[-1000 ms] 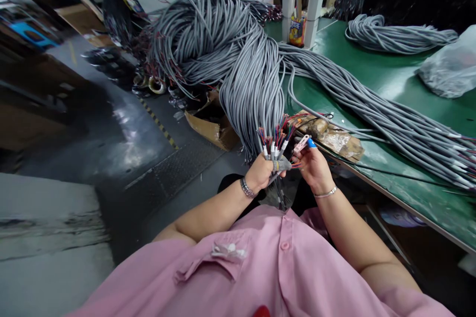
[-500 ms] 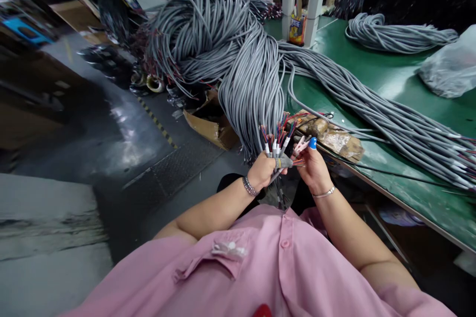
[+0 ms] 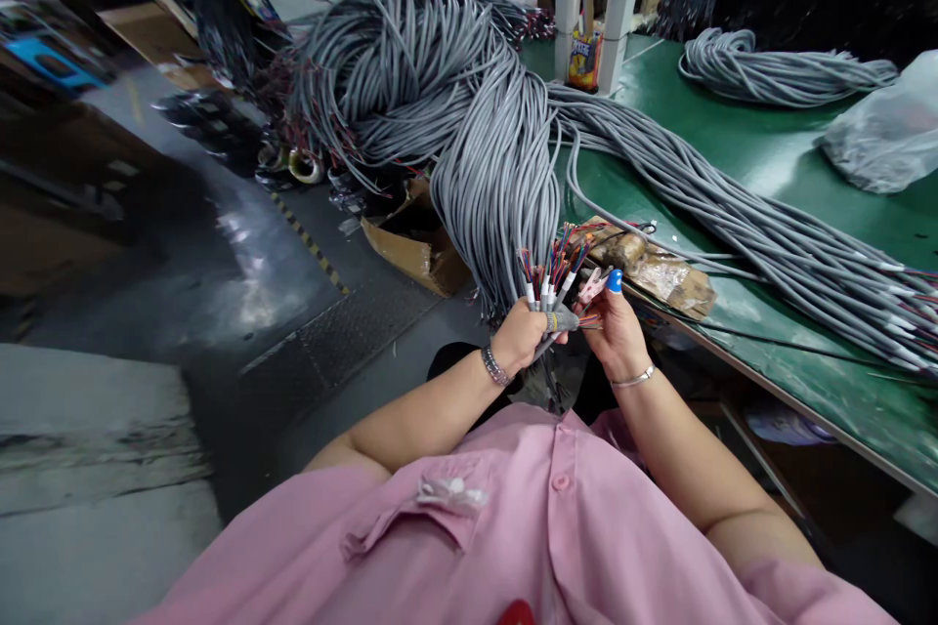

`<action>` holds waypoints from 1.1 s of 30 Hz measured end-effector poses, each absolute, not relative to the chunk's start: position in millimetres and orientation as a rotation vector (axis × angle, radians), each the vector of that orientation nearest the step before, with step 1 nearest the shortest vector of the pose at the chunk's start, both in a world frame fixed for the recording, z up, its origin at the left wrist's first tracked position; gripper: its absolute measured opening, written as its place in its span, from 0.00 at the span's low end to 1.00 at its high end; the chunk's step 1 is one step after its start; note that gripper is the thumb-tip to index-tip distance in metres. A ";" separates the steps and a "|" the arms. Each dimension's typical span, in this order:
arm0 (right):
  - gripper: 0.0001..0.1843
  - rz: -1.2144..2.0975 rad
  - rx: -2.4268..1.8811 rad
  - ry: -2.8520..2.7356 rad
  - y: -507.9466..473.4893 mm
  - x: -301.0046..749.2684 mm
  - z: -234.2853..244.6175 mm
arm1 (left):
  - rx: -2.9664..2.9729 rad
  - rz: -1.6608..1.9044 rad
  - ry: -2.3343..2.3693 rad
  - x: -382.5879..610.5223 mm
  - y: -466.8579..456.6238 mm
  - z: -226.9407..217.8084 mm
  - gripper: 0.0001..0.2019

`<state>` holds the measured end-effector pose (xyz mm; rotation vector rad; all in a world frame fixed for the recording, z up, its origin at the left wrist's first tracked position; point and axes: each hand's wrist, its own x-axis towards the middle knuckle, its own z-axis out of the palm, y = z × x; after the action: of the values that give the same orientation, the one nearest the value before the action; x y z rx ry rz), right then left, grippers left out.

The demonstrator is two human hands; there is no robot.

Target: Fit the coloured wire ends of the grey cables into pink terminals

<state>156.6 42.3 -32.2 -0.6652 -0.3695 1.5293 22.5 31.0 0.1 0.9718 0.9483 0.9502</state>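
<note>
The left hand (image 3: pixel 519 337) has its grip closed around a fistful of grey cable ends (image 3: pixel 546 285), their coloured wires fanning upward just off the edge of the table (image 3: pixel 769 156). The right hand (image 3: pixel 617 327), touching that bunch, pinches a small pink piece (image 3: pixel 592 286) between finger and thumb, one fingertip capped in blue. Behind them a thick hank of grey cables (image 3: pixel 498 146) pours off the green table toward the floor (image 3: pixel 241 273), above a torn cardboard box (image 3: pixel 414 249). A coiled bundle (image 3: pixel 777 73) and a plastic bag (image 3: pixel 883 132) lie farther back.
</note>
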 end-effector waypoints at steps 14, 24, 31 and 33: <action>0.20 1.582 -0.626 -0.352 40.3 158.8 -34.2 | 1.000 1.006 0.931 21.1 24.7 -5.9 0.12; 0.16 1.580 -0.702 -0.425 35.2 164.9 -24.9 | 0.911 1.117 0.940 19.2 18.5 -11.8 0.09; 0.14 1.546 -0.712 -0.450 37.9 163.4 -27.2 | 0.895 1.115 0.967 21.5 25.1 -9.1 0.10; 0.12 1.523 -0.714 -0.428 39.1 162.1 -26.1 | 0.921 1.113 0.979 22.4 26.8 -10.9 0.09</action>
<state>162.1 39.1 -26.1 -0.7144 -0.4279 1.5231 22.4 26.8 -10.9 0.9209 0.9794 1.1126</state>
